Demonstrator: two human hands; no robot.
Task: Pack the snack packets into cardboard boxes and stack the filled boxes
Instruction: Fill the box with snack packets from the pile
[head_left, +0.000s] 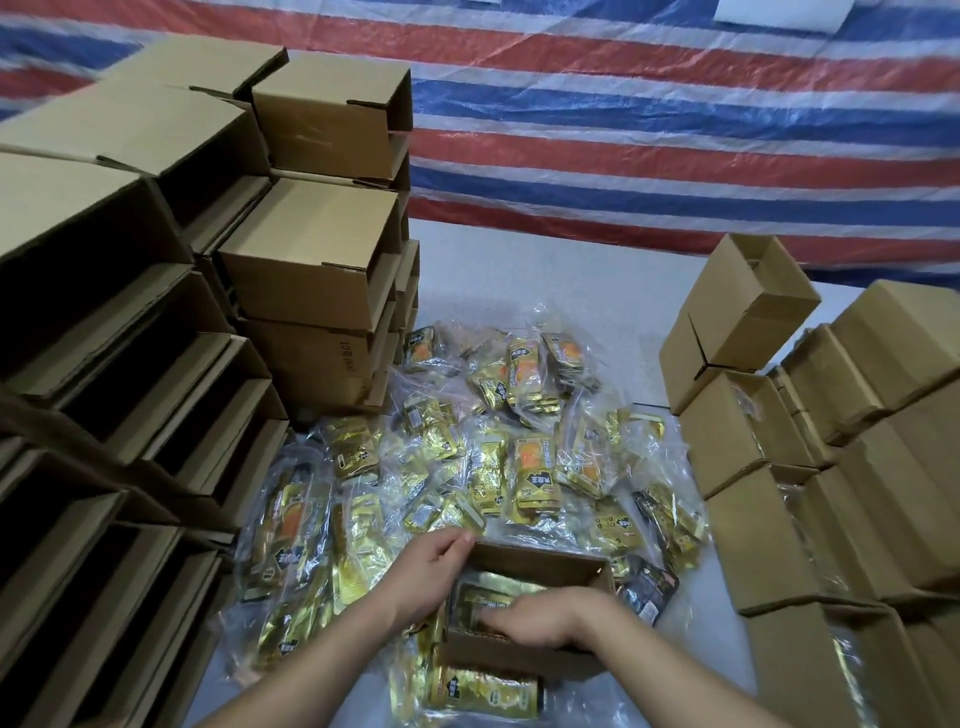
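Note:
An open cardboard box (545, 564) sits on the white table near me, with a gold snack packet (485, 597) lying inside it. My left hand (426, 577) grips the box's left wall, fingers curled over its far corner. My right hand (545, 618) reaches into the box with straight fingers that press down on the gold packet. A heap of gold snack packets in clear plastic bags (493, 447) spreads across the table beyond and around the box. One more gold packet (488, 691) lies just in front of the box.
Stacks of empty open boxes (130, 338) rise at the left and back left (322, 249). Stacked boxes (831, 467) stand at the right, some with packets showing. A red, white and blue striped tarp (675, 130) hangs behind the table (561, 270).

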